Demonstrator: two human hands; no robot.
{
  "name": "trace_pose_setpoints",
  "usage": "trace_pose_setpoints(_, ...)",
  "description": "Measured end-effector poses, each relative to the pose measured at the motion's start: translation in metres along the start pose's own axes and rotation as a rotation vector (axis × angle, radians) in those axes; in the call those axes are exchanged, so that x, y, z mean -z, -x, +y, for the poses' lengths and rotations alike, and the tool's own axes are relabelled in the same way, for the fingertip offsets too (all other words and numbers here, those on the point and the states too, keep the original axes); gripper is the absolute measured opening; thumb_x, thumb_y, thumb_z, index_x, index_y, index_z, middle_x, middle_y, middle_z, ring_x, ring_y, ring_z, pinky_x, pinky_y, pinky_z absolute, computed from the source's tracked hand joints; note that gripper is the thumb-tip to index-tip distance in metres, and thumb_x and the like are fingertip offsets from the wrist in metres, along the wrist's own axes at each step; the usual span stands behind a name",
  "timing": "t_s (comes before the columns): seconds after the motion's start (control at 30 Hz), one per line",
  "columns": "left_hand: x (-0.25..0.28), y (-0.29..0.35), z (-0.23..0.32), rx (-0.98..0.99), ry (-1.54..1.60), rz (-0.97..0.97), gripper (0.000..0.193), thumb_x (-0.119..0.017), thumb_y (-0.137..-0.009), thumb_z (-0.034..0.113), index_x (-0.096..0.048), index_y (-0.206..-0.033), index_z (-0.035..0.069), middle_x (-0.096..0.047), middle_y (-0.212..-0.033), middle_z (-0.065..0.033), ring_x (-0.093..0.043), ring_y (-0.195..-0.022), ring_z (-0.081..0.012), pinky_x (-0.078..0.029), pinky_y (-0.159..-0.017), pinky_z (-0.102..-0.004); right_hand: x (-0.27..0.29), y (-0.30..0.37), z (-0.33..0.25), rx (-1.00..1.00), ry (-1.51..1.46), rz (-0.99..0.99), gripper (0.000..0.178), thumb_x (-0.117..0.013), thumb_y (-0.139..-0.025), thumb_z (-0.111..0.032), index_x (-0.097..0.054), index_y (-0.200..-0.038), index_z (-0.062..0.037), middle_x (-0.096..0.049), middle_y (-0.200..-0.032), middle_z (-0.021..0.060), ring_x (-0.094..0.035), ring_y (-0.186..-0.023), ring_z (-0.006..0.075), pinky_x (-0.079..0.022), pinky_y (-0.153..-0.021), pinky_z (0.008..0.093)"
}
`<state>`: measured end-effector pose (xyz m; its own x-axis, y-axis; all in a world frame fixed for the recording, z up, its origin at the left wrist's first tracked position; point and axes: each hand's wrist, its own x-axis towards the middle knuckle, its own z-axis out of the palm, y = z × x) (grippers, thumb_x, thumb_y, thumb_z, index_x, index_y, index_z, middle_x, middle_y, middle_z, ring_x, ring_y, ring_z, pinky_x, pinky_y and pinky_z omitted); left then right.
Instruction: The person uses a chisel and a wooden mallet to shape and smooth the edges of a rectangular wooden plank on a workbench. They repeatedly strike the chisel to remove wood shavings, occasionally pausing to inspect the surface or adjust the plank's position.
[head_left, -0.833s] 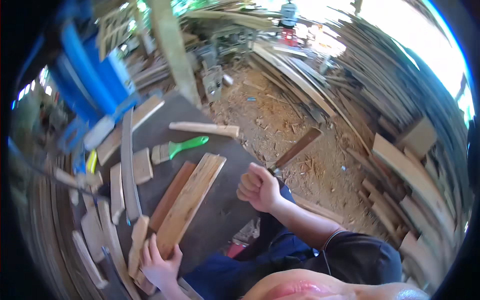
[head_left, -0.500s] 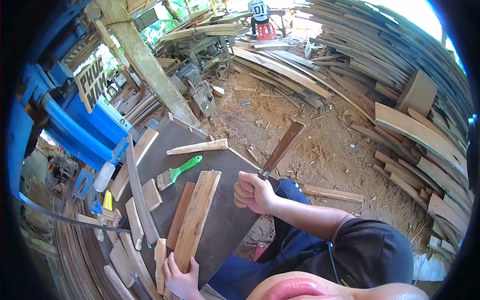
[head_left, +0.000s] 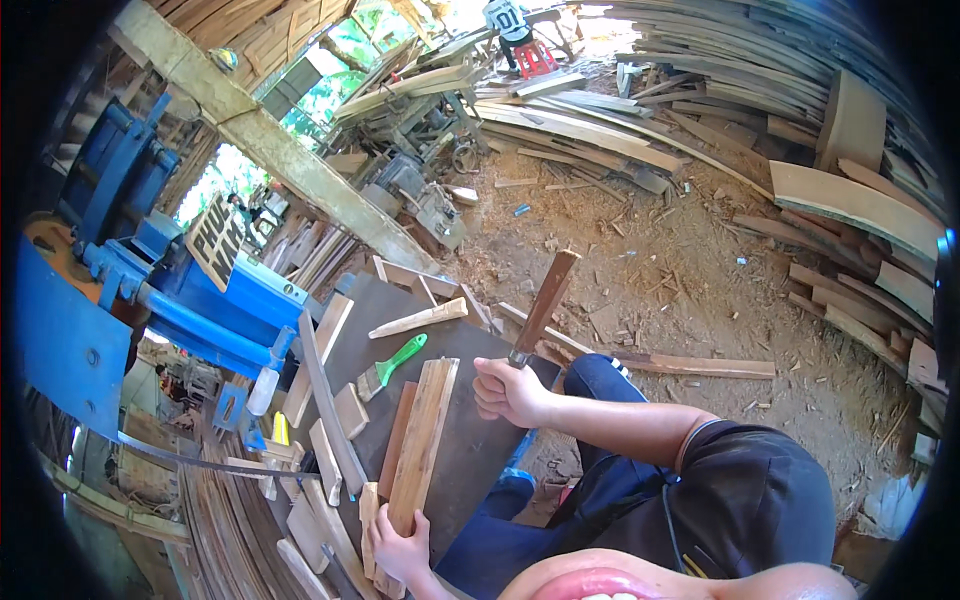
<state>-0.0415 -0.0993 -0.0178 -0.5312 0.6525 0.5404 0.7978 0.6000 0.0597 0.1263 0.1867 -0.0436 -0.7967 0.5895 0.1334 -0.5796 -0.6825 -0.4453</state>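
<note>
My right hand (head_left: 512,392) is closed in a fist around a machete-like knife (head_left: 546,305). Its broad brown blade points up and away, a metal collar shows at the fist, and the grip is hidden by my fingers. At the near end of the dark worktable (head_left: 462,440), my left hand (head_left: 402,545) clasps the lower end of a long light-brown board (head_left: 424,435). Just left of that board lies a thin reddish-brown strip (head_left: 397,436). The blade stands to the right of the board, apart from it.
A green-handled paintbrush (head_left: 402,362), a tapered wood piece (head_left: 418,318) and a long curved strip (head_left: 332,405) lie on the table. At left stands a blue machine (head_left: 190,310) with a thin saw blade (head_left: 190,458). Stacked planks (head_left: 850,200) line the right; someone sits on a red stool (head_left: 536,60) far off.
The whole view has shifted, showing more of the blue machine at left. The knife in my right hand now stands a little more upright. My left hand keeps its hold on the board.
</note>
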Motion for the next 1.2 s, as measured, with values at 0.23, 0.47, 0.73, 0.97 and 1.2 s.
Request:
trace_pose_setpoints(0.23, 0.0039, 0.0061, 0.0019, -0.012, -0.02, -0.013, 0.055, -0.075, -0.074, 0.044, -0.066, -0.113, 0.006, -0.066, -0.1, -0.0159, -0.065, -0.093, -0.0388, -0.053, -0.078, -0.0495, -0.0047, 0.0041, -0.0039, -0.029, 0.016, 0.029, 0.053, -0.048, -0.105, -0.034, -0.031, -0.059, -0.0159, -0.028, -0.052, -0.0028, -0.029, -0.046, 0.0131, -0.031, -0.049, 0.0327)
trace_pose_setpoints(0.47, -0.0019, 0.0056, 0.0053, 0.052, -0.013, -0.005, 0.055, -0.075, -0.075, 0.043, -0.065, -0.114, 0.006, -0.065, -0.1, -0.015, -0.065, -0.093, -0.0387, -0.053, -0.077, -0.0494, -0.002, 0.005, -0.0091, -0.076, 0.044, 0.053, 0.053, -0.045, -0.105, -0.037, -0.03, -0.059, -0.0145, -0.026, -0.054, -0.0023, -0.026, -0.049, 0.013, -0.029, -0.051, 0.0314)
trace_pose_setpoints(0.73, 0.0032, 0.0046, 0.0039, 0.023, -0.011, -0.014, 0.054, -0.074, -0.077, 0.044, -0.065, -0.114, 0.006, -0.065, -0.1, -0.0142, -0.065, -0.091, -0.0372, -0.054, -0.075, -0.048, -0.004, 0.0063, -0.0092, -0.062, 0.059, 0.021, 0.05, -0.043, -0.105, -0.035, -0.032, -0.061, -0.0144, -0.026, -0.054, -0.0024, -0.026, -0.049, 0.013, -0.03, -0.052, 0.0317)
trace_pose_setpoints(0.97, 0.0017, 0.0038, 0.0021, 0.016, -0.025, -0.009, 0.053, -0.076, -0.076, 0.042, -0.065, -0.113, 0.006, -0.065, -0.101, -0.0137, -0.065, -0.091, -0.0367, -0.054, -0.075, -0.0472, 0.0007, 0.0048, -0.0072, -0.041, 0.015, 0.017, 0.051, -0.047, -0.105, -0.035, -0.032, -0.061, -0.0135, -0.026, -0.053, -0.0017, -0.025, -0.047, 0.0125, -0.028, -0.049, 0.0317)
trace_pose_setpoints(1.2, 0.0017, 0.0036, 0.0046, -0.001, -0.006, 0.01, 0.053, -0.076, -0.076, 0.041, -0.065, -0.114, 0.006, -0.066, -0.101, -0.0129, -0.065, -0.091, -0.0361, -0.054, -0.075, -0.0465, -0.0006, 0.0075, -0.01, -0.077, 0.029, 0.04, 0.049, -0.045, -0.104, -0.036, -0.033, -0.062, -0.0145, -0.026, -0.055, -0.0023, -0.025, -0.049, 0.0128, -0.028, -0.052, 0.0316)
